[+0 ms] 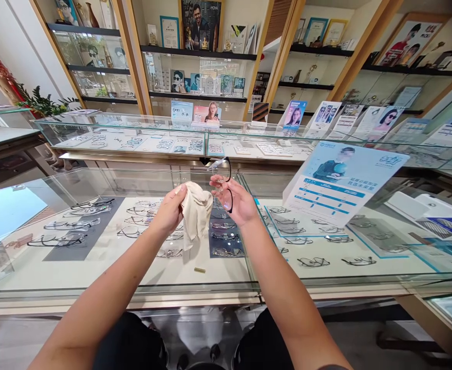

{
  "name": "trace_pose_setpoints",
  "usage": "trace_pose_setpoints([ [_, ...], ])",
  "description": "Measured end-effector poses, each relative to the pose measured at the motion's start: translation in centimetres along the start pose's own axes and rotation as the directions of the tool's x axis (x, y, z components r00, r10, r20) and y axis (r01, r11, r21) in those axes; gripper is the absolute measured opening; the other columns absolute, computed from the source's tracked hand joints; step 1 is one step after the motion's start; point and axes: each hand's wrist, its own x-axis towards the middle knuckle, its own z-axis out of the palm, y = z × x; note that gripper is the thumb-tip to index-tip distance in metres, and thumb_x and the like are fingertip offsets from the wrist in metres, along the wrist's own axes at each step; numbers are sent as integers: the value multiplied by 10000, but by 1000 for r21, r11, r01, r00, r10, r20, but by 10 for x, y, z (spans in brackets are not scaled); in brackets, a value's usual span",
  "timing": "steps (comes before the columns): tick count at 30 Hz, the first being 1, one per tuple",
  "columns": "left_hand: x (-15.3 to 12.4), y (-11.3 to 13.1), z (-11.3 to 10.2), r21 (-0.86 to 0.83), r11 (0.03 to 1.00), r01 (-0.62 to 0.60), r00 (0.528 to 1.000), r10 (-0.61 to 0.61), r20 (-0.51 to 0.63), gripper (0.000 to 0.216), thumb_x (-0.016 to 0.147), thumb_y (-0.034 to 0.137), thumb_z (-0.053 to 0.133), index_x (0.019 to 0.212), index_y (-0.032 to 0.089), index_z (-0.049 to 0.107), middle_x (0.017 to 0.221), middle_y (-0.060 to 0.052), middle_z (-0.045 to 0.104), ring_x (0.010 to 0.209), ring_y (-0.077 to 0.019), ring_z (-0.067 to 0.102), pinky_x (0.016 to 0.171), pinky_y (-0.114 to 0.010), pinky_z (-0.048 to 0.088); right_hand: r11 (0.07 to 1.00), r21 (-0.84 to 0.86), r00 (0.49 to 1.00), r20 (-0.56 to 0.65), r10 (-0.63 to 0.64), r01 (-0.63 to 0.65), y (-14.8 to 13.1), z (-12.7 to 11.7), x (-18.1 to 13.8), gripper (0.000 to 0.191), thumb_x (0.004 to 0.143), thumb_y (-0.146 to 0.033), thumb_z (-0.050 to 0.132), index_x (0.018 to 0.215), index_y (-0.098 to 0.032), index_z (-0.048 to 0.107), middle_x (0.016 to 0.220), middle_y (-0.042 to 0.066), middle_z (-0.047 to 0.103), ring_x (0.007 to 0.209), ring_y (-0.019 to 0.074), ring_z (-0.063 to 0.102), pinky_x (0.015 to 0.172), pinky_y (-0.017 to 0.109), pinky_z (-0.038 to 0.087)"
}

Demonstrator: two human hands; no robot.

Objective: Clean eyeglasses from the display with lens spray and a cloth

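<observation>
Above the glass display counter (226, 288), my left hand (171, 208) pinches a cream cleaning cloth (195, 213), which hangs down in loose folds. Just to its right, my right hand (239, 203) holds a pair of eyeglasses (230, 200) with dark rims, turned on edge. The fingers are closed around the frame, and its lenses and far parts are hard to make out. Cloth and eyeglasses are close together; whether they touch I cannot tell. Below the hands, rows of spectacle frames (226, 236) lie inside the counter.
A large blue and white sign (345, 180) stands on the counter at the right, with an open white box (430, 205) beyond it. A small greenish bar (200, 270) lies near the front edge. Another glass showcase (133, 141) with upright leaflets runs across behind.
</observation>
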Motion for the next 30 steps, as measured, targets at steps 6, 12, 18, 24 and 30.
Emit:
trace_pose_setpoints([
  [6,-10,-14,7,251,967,37,946,-115,304,601,969,769,676,1014,175,761,861,-60,756,747,-191,658,709,-302,504,999,45,1000,-28,-11,13,-6,-9,3,296,781,-455,859,779,-236,660,1062,65,744,1117,224,676,944,321,570],
  [12,-13,-21,9,666,562,-490,828,62,557,374,1096,532,575,1079,237,805,1150,-113,819,1082,-296,716,981,-416,494,1000,0,999,-38,-16,16,-9,-9,2,281,842,-463,776,795,-250,599,946,48,684,991,209,675,953,351,564],
  [18,-11,-13,4,717,461,-523,850,344,399,373,1116,488,537,893,240,705,895,-82,747,881,-248,658,854,-398,484,996,-88,999,43,10,-6,-8,-6,0,308,837,-491,789,772,-251,606,847,49,648,891,223,637,867,366,552],
  [24,-10,-8,-2,798,290,-529,695,687,212,363,1012,474,703,1277,226,693,1250,-147,748,1154,-305,665,964,-449,530,985,-141,978,167,124,-101,-9,-3,-4,293,820,-461,823,759,-215,675,804,55,700,787,193,613,797,328,513],
  [30,-6,-4,-8,825,164,-540,654,699,289,808,923,490,818,1623,245,498,1638,-199,595,1468,-391,550,1192,-565,457,958,-275,955,251,158,-86,-7,-2,-4,314,831,-448,833,712,-201,680,768,51,734,788,198,664,856,345,514],
])
